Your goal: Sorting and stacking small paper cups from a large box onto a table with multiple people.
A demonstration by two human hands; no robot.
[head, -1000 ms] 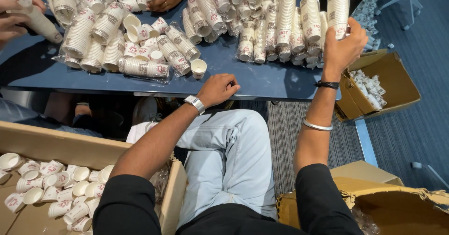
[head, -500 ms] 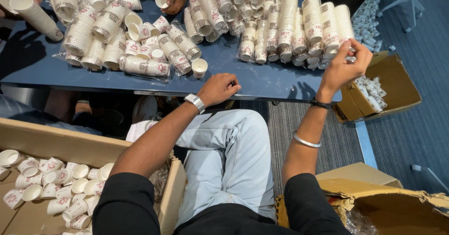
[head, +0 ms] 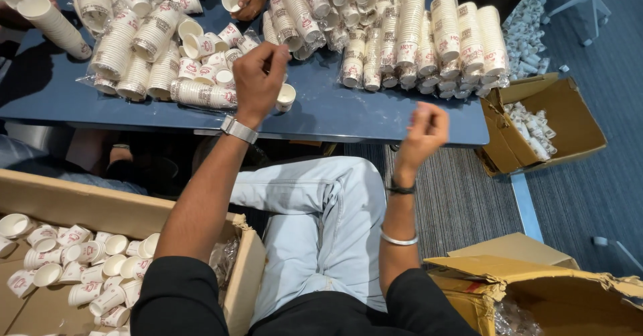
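The left hand (head: 260, 75) hovered, fingers curled and holding nothing, just above the wrapped cups (head: 201, 94) on the table (head: 348, 112). The right hand (head: 423, 127), closed and empty, hung near the table's edge. A careless grab risked knocking 1 loose cup (head: 286, 97) off that edge.

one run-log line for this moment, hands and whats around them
left hand: raised over wrapped cup stacks, empty | right hand: loosely closed by blue table edge, empty | loose cups in cardboard box at left
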